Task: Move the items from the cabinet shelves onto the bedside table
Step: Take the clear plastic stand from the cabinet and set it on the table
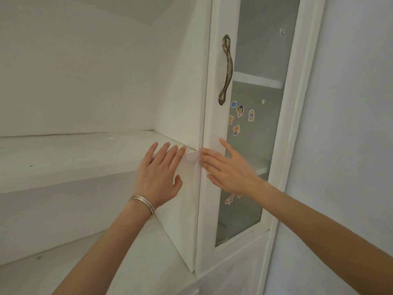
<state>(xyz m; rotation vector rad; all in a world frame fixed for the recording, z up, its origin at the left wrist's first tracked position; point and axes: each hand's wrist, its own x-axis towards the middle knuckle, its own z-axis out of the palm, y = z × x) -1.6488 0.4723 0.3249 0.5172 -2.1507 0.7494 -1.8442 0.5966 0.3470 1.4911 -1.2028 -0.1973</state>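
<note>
A white cabinet fills the view, with an open bare shelf (pixel 63 154) on the left and a lower shelf (pixel 63 258) beneath it. No items show on either shelf. My left hand (pixel 159 173), with thin bracelets on the wrist, is spread flat near the shelf's right end by the white divider panel (pixel 182 103). My right hand (pixel 227 167) is spread too, its fingertips on the frame of a glass door (pixel 214 128) at the divider's edge. Both hands hold nothing. The bedside table is out of view.
The glass door has a bronze curved handle (pixel 226 69) and several small cartoon stickers (pixel 240 118) on its pane. Inner shelves (pixel 257 80) show through the glass. A pale blue wall (pixel 350 124) lies to the right of the cabinet.
</note>
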